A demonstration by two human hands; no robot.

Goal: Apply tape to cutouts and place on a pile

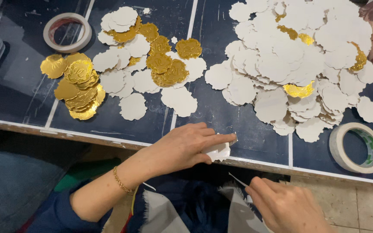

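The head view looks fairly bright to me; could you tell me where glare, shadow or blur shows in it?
In the head view, glare shines off the gold discs; the white scalloped discs look bright but keep their outlines; the area below the table edge is dim; the left hand is sharp, the right hand slightly soft at the frame's bottom.

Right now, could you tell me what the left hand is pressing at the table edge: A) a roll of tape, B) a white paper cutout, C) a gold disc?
B: the left hand pinches a white paper cutout at the table edge.
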